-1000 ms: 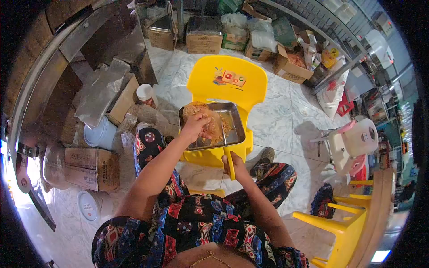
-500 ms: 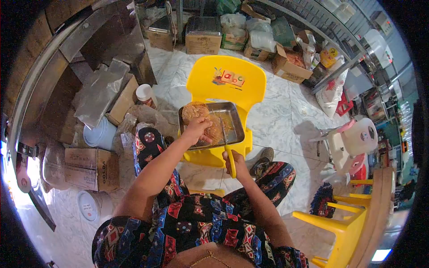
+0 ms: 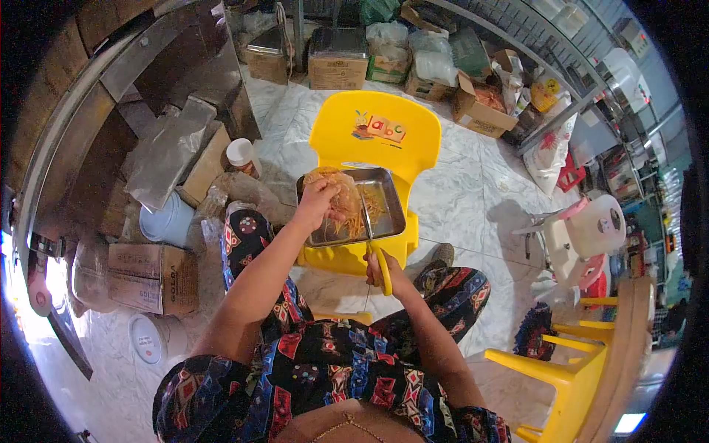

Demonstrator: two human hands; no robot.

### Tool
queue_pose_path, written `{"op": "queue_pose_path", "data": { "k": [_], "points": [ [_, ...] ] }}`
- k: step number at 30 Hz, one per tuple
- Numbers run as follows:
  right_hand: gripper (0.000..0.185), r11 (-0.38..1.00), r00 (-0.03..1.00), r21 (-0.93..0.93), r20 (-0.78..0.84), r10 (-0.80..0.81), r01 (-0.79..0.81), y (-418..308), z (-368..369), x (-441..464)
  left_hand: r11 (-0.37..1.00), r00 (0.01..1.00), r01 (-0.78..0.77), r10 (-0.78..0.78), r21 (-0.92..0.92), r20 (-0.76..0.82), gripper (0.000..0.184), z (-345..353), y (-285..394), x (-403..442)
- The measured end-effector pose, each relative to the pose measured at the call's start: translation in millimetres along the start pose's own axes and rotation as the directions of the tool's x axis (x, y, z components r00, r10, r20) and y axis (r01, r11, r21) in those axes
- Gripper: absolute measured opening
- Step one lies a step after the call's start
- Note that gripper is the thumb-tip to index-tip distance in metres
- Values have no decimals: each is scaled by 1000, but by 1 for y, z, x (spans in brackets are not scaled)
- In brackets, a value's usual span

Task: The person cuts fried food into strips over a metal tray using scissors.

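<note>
My left hand (image 3: 320, 203) grips a thin, orange-brown, translucent sheet (image 3: 345, 193) over the left part of a metal tray (image 3: 399, 214). My right hand (image 3: 388, 271) is closed round the yellow handles of a pair of scissors (image 3: 382, 267). The blades point away from me, along the sheet's right edge. Thin orange strips (image 3: 375, 207) lie in the tray under and beside the blades. More of the orange-brown material shows at the tray's back left corner. The tray rests on the seat of a yellow chair (image 3: 375, 133).
A white jar (image 3: 241, 153), a pale blue bucket (image 3: 165, 221) and a cardboard box (image 3: 153, 277) stand on the left. Cardboard boxes (image 3: 337, 63) line the back. At the right are a white child's seat (image 3: 583, 236) and a yellow stool (image 3: 550, 369).
The sheet in my left hand has lifted and shifted slightly back and left, away from the near edge of the tray. More strips show beneath it. The scissors have moved slightly.
</note>
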State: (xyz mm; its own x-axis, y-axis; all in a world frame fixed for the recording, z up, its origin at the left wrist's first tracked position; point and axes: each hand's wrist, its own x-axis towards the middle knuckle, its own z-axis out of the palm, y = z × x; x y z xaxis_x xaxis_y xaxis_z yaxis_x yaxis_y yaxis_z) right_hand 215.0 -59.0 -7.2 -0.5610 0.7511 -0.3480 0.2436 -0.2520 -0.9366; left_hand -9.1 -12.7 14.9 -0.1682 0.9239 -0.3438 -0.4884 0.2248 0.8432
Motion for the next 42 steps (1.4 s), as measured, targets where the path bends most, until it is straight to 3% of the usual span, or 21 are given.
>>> {"op": "queue_pose_path", "data": {
  "k": [8,17,20,26,29,31,38,40,42],
  "points": [
    [43,999,1000,-41,5,26,-26,-4,1,-1,998,997,38,-41,58,58,26,-2,-10,4],
    [31,999,998,8,-36,53,-53,-7,-2,-5,998,998,48,-49,32,32,29,-2,-12,6],
    [35,990,990,45,-39,137,-135,-9,-2,-5,1000,999,4,-4,-3,34,27,2,-8,1],
    [36,998,999,56,-31,-14,16,-3,4,-2,997,993,73,-75,27,90,20,3,-13,-1],
    [35,999,999,47,-47,26,-24,-4,3,-1,990,985,137,-139,26,106,23,5,-16,-3],
    [36,999,996,13,-79,30,-29,-11,5,-4,986,982,157,-161,53,100,41,4,-14,-3],
    [39,990,993,83,-38,116,-112,-4,-1,-2,988,983,148,-153,49,102,43,-2,-25,7],
    [39,997,993,-19,-95,67,-69,-1,1,0,990,988,135,-138,36,74,27,3,-18,1],
    [38,1000,994,-14,-106,16,-17,4,3,2,980,975,180,-189,85,117,26,3,-22,-2]
  ]
}}
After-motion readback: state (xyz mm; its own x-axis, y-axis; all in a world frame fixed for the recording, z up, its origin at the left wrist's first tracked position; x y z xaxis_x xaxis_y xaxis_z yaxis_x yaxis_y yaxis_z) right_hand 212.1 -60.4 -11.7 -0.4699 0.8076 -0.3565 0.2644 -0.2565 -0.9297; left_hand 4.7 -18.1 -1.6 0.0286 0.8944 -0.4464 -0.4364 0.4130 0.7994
